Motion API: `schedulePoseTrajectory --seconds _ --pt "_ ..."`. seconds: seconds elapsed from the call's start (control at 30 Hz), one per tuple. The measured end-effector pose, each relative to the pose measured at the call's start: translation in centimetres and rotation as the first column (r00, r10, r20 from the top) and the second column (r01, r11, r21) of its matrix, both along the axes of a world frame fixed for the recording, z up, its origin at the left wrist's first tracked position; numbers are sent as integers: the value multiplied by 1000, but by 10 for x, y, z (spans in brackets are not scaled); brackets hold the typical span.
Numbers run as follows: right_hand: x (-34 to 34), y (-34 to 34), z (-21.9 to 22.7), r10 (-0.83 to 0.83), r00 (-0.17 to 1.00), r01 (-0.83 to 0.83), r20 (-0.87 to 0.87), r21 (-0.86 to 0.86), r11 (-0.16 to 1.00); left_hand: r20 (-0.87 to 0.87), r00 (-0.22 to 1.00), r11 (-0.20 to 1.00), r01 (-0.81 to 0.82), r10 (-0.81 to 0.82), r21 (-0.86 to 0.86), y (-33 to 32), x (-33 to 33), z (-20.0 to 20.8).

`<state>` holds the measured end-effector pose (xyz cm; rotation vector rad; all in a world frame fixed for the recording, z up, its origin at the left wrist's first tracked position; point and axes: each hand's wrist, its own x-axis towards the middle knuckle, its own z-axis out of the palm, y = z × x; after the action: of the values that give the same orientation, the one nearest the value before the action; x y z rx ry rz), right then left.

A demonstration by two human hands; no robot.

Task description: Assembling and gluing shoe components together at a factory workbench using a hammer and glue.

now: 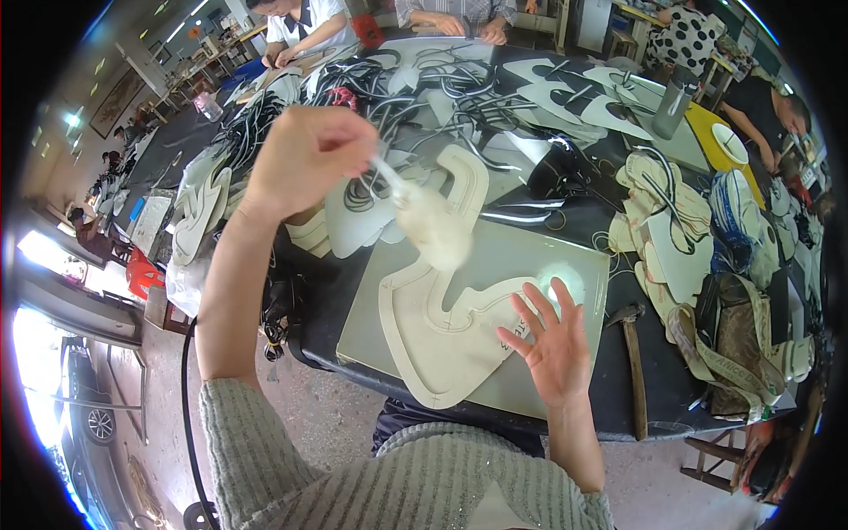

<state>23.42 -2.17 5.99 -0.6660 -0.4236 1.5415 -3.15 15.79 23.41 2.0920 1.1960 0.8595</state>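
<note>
My left hand (309, 159) is raised over the table, its fingers pinched on a thin whitish strip with a pale lump (435, 228) hanging from it. The lump is smeared by motion, so its kind is unclear. Below it, a cream curved cut-out piece (442, 353) with a raised border and a notch lies on a grey-green board (512, 252). My right hand (556, 344) hovers palm up at the piece's right side, fingers spread, with nothing in it; whether it touches the piece I cannot tell.
A hammer (633, 371) lies right of the board. Beyond are stacked cream pieces (676, 252), a shiny black thing (565, 168), heaped dark straps (256, 124) and a grey bottle (673, 110). Several people work around the table; a hand tool is in one person's hands.
</note>
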Motion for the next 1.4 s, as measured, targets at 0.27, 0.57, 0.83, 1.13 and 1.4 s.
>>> schedulePoseTrajectory --seconds 0.27,0.57,0.83,1.13,1.4 --pt "18 -9 -12 -46 996 47 74 -15 999 -291 711 720 -422 640 552 76 -107 -19" --pt "18 -11 -22 -126 992 126 -1 13 992 -543 368 651 -516 755 556 170 -194 -93" --pt "23 -18 -22 -193 976 198 103 -37 980 -190 509 394 -329 839 858 125 -142 -87" --pt "61 -39 -19 -303 785 360 540 0 933 -60 944 714 -203 324 670 29 -30 -107" --pt "127 -82 -44 -368 369 529 853 132 838 100 992 949 -103 76 298 16 52 -124"
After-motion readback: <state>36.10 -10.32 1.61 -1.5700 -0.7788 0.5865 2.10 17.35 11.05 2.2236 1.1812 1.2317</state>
